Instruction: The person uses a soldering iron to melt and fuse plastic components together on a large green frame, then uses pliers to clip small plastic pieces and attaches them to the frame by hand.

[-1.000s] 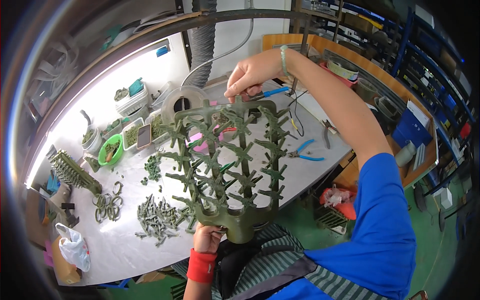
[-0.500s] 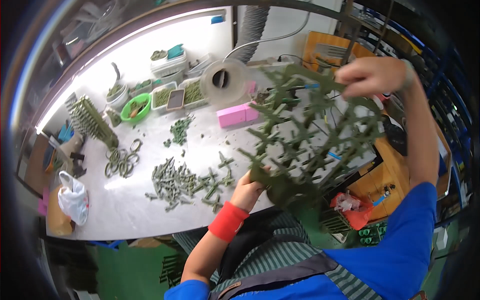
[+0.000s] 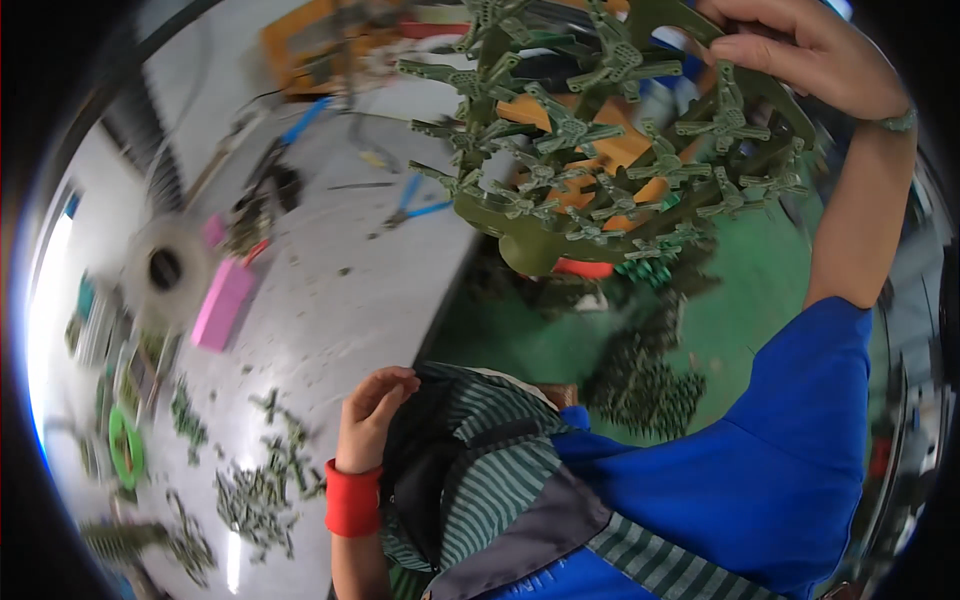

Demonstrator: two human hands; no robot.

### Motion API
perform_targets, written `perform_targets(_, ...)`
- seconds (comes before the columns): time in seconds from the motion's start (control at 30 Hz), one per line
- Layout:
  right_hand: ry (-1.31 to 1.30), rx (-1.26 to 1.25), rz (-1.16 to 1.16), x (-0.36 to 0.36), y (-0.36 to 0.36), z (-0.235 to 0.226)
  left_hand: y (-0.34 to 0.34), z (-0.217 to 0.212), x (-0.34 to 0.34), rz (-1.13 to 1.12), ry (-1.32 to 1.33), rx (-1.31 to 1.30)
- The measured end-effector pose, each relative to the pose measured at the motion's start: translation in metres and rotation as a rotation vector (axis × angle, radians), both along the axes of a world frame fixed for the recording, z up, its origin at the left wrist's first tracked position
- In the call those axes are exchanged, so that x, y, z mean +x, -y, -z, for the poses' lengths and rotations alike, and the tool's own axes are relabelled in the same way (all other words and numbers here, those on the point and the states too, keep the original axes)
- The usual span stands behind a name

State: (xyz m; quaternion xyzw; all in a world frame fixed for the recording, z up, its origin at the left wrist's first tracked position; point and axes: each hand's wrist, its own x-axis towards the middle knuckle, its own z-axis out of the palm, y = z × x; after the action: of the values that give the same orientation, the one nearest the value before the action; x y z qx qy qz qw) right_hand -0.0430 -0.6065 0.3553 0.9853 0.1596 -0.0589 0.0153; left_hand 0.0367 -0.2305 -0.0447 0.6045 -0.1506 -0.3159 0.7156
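My right hand [image 3: 815,60] is closed on the rim of an olive-green plastic frame [image 3: 530,240] at the upper right. Many small green cross-shaped pieces [image 3: 615,62] with holed arms stick out all over this frame. It hangs above the floor, past the right edge of the table. My left hand [image 3: 372,412], with a red wristband above it, is at the table's edge. Its fingers are stretched out, the thumb apart from them, and nothing shows in it. Loose green pieces [image 3: 255,505] lie in a heap on the table, left of that hand.
On the grey table [image 3: 330,290] are a pink box [image 3: 222,305], blue-handled pliers [image 3: 415,208], a green bowl [image 3: 126,447] and a whitish round container [image 3: 195,262]. A dark green pile [image 3: 650,395] rests low by the green floor [image 3: 740,310]. Shelving stands at the right.
My left hand has let go of the green frame and moved back to the table's edge. My right hand has carried the frame off to the right; the view has turned right too.
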Motion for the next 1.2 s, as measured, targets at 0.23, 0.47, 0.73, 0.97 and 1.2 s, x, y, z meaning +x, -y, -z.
perform_targets(0.23,0.018,0.029,0.387,-0.098,0.056,0.099,0.046,0.013,0.007,0.323,0.415,0.325)
perform_targets(0.47,0.056,0.014,0.615,-0.157,0.098,0.232,0.056,0.007,0.005,0.454,0.737,0.490)
perform_targets(0.73,-0.254,0.185,1.095,-0.143,0.125,0.414,0.056,0.003,0.009,0.408,0.657,0.586)
perform_targets(0.97,-0.329,0.261,1.340,-0.129,0.132,0.611,0.066,-0.002,0.007,0.367,0.538,0.690)
perform_targets(1.2,-0.567,0.372,1.528,-0.124,0.130,0.758,0.081,-0.005,0.001,0.346,0.525,0.746)
